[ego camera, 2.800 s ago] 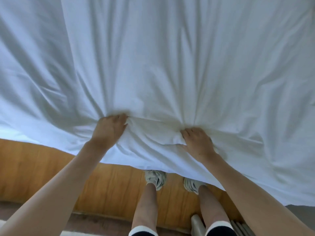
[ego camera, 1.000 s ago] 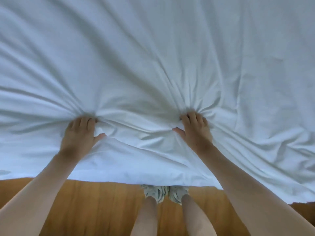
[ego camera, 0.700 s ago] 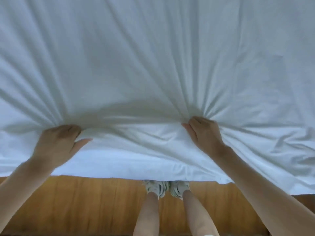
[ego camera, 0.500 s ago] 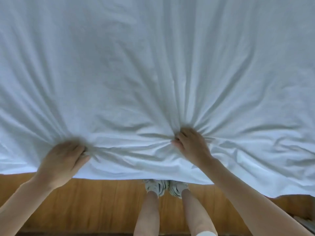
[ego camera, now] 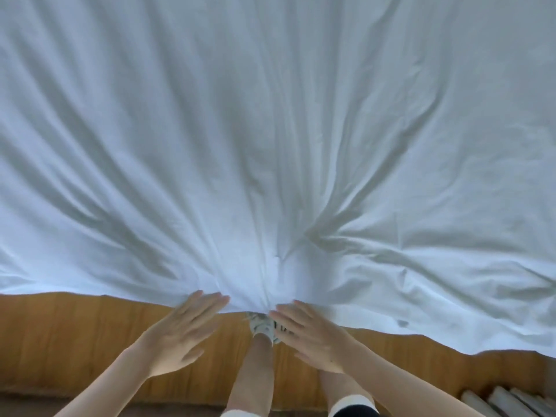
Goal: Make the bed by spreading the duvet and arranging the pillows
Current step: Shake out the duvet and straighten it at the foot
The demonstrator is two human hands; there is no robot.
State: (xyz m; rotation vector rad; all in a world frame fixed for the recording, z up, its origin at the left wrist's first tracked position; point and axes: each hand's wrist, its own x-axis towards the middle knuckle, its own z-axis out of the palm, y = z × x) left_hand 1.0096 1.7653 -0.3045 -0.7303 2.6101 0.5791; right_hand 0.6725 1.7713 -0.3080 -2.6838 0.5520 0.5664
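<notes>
The left hand (ego camera: 180, 334) reaches forward with straight, spread fingers and holds nothing, its fingertips at the near hem of the white duvet (ego camera: 270, 145). The right hand (ego camera: 310, 335) is likewise flat and empty, fingertips at the same hem. The duvet covers the bed, creases fanning from the hem. No writing shows.

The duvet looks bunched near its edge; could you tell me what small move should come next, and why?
Probably sweep the left hand and right hand, both open at the hem, apart along the duvet: folds converge toward that edge.
</notes>
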